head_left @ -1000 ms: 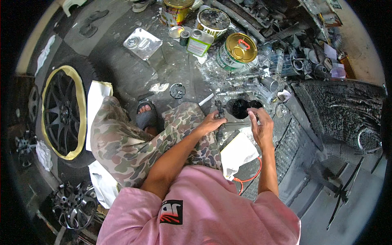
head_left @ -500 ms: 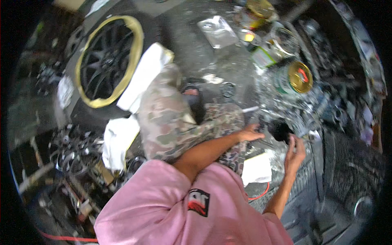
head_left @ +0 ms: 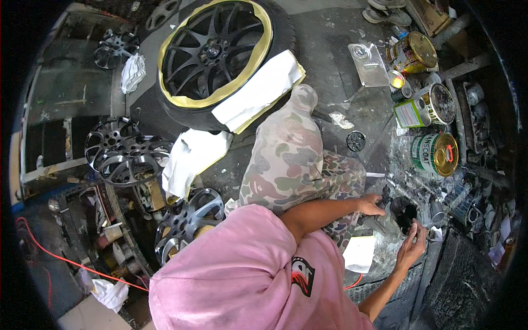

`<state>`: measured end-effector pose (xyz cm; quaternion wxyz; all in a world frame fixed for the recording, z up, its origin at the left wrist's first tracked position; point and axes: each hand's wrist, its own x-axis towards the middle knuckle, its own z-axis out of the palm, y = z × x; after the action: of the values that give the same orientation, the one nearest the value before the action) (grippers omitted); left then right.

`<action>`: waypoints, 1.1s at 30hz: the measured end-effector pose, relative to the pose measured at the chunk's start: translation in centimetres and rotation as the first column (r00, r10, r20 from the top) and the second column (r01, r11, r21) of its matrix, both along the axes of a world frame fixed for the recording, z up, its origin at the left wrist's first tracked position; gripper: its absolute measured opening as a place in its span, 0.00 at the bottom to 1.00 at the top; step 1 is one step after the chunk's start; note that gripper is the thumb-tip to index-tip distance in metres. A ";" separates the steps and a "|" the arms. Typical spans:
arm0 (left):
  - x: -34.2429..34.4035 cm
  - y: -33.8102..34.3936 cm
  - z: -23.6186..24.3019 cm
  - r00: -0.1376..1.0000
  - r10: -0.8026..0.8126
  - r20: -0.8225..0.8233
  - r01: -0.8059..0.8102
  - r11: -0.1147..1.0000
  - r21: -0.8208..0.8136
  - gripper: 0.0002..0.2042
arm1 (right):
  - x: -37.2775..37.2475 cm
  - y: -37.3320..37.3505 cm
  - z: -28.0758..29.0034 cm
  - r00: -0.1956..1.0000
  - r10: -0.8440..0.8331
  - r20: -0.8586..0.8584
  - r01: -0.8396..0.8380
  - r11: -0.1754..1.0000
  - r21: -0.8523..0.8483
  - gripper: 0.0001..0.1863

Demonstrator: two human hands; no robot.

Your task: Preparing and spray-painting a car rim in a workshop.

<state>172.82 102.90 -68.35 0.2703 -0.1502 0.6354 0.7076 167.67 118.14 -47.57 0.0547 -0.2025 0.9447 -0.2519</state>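
Note:
My right hand (head_left: 412, 245) pinches the near rim of a cup (head_left: 406, 215) that looks black inside. Across from it, my left hand (head_left: 372, 205) has thumb and fingers apart, close beside a small dark object (head_left: 386, 192) whose kind I cannot make out. A sheet of white paper (head_left: 359, 254) lies just below my left hand. Beyond the cup stands a green and white paint can (head_left: 422, 154) with a gold lid.
A tyre with a black wheel (head_left: 214, 52) edged in yellow masking tape lies ahead, white paper (head_left: 258, 91) against it. Loose wheels (head_left: 129, 148) are at left. More cans (head_left: 411, 54) and a metal tin (head_left: 368, 65) stand at far right. A red hose (head_left: 82, 263) crosses the floor.
My view has swung, so the scene sits farther right and lower, and it is sharper. Both hands keep nearly the same places around the cup.

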 end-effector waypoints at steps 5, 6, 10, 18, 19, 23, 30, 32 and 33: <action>0.0 -0.1 0.0 1.000 -0.023 -0.017 0.023 1.000 -0.014 0.49 | 0.0 -1.5 0.7 0.992 -0.027 0.120 0.028 1.000 -0.009 0.11; 0.0 -0.1 0.0 1.000 -0.018 -0.019 0.018 1.000 0.005 0.49 | -0.1 -1.6 0.9 0.997 -0.006 0.080 0.007 1.000 -0.005 0.11; -0.1 0.0 0.0 0.999 -0.035 -0.001 0.035 0.998 -0.060 0.49 | -0.2 -1.5 1.8 0.996 -0.055 0.070 0.059 0.997 -0.048 0.12; -0.3 0.0 -0.2 0.993 -0.004 0.117 -0.009 0.994 0.107 0.48 | -0.1 -0.3 1.9 0.993 -0.064 0.101 0.077 0.988 -0.131 0.07; -0.4 0.0 -0.1 0.995 0.010 0.102 -0.018 0.997 0.076 0.48 | -0.1 -0.3 1.9 0.995 -0.063 0.080 0.071 0.992 -0.107 0.07; -0.4 -0.2 0.4 0.991 -0.014 0.135 0.006 0.998 0.061 0.49 | 0.1 -0.2 2.1 0.993 -0.075 0.090 0.091 0.977 -0.193 0.07; -0.5 -0.5 1.1 0.986 -0.019 0.163 0.000 0.994 0.113 0.50 | -0.1 -0.1 2.3 0.999 -0.040 0.007 0.040 0.992 -0.123 0.07; -0.5 -0.5 0.9 0.986 -0.021 0.164 0.002 0.993 0.114 0.50 | -0.1 0.0 2.3 0.997 -0.024 0.068 0.036 0.985 -0.170 0.07; -0.5 -0.5 0.8 0.985 -0.021 0.172 0.001 0.994 0.114 0.50 | -0.1 0.0 2.3 0.999 -0.037 0.013 0.039 0.993 -0.110 0.08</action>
<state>172.34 102.44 -67.57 0.3363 -0.1920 0.5693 0.7252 167.53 118.13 -45.23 0.0438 -0.1858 0.9328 -0.3056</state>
